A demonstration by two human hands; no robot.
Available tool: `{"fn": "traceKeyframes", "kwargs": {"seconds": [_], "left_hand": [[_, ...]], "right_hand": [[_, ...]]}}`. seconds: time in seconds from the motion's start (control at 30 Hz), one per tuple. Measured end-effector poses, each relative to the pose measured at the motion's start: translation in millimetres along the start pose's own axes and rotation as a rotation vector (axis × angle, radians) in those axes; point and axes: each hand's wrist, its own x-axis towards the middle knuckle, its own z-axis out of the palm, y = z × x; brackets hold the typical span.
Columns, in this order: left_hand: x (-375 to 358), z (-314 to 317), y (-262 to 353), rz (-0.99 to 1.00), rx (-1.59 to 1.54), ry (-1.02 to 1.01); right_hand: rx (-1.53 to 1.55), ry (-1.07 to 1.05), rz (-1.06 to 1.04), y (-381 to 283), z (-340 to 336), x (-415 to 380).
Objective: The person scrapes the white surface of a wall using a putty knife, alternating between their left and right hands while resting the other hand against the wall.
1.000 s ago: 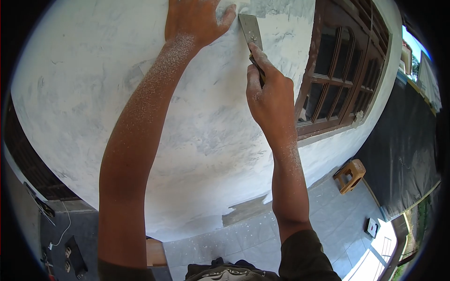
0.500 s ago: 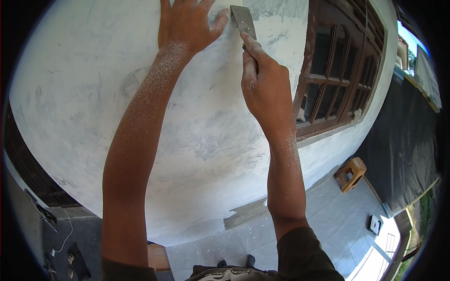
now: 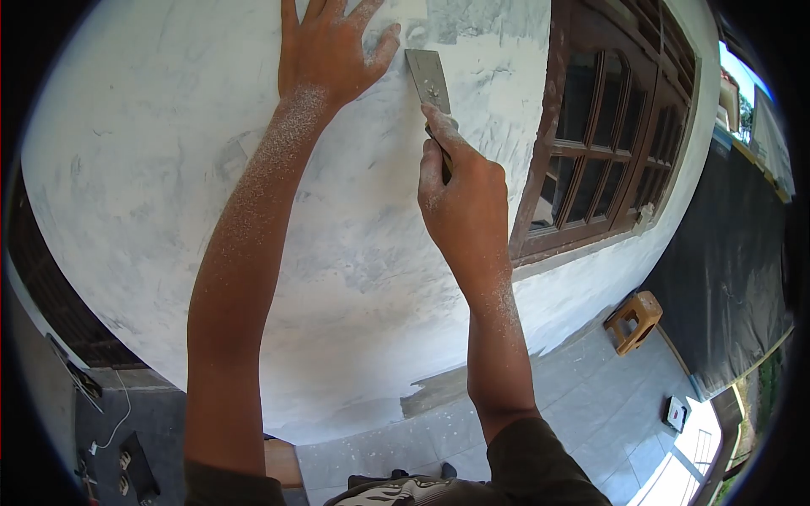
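Observation:
My right hand (image 3: 464,190) grips the handle of a putty knife (image 3: 430,80), index finger laid along the blade. The flat metal blade points up against the white, patchy wall (image 3: 354,244) and carries some pale crumbs. To its left, my left hand (image 3: 333,55) rests spread on the wall, fingers apart and holding nothing; the tips of some fingers run past the top of the view. White dust covers both wrists and forearms.
A brown wooden window (image 3: 599,143) is set in the wall at the right. Below it, a tan plastic stool (image 3: 634,322) stands on the tiled floor (image 3: 557,396). A dark sheet (image 3: 726,253) hangs at far right. A white cable (image 3: 126,405) lies at lower left.
My right hand and the putty knife have moved down and slightly left along the wall. My left hand stays spread on the wall, shifted a little in view.

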Motion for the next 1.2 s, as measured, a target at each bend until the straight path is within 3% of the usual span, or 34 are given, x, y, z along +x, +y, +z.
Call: {"fn": "traceKeyframes", "kwargs": {"seconds": [0.2,0.3,0.37,0.57,0.8,0.9,1.07,1.2], "left_hand": [[2,0,-1,-0.005,0.015,-0.017],[0,0,-1,-0.01,0.017,-0.021],[1,-1,-2,-0.004,0.026,-0.017],[1,-1,-1,-0.011,0.026,-0.025],[0,1,-2,-0.004,0.037,-0.012],[2,1,-1,-0.01,0.034,-0.01],[1,0,-2,-0.007,0.031,-0.005],[0,-1,0,-0.01,0.006,-0.008]], "right_hand": [[0.103,0.028,0.016,-6,-3,28],[0.041,-0.146,0.155,-6,-11,12],[-0.007,-0.034,0.016,2,-5,0],[0.034,0.024,-0.046,3,-1,26],[0.01,-0.015,-0.004,2,-3,19],[-0.014,0.064,-0.099,2,-4,28],[-0.034,-0.044,-0.02,4,-5,4],[0.032,0.01,-0.023,-3,-9,29]]}}
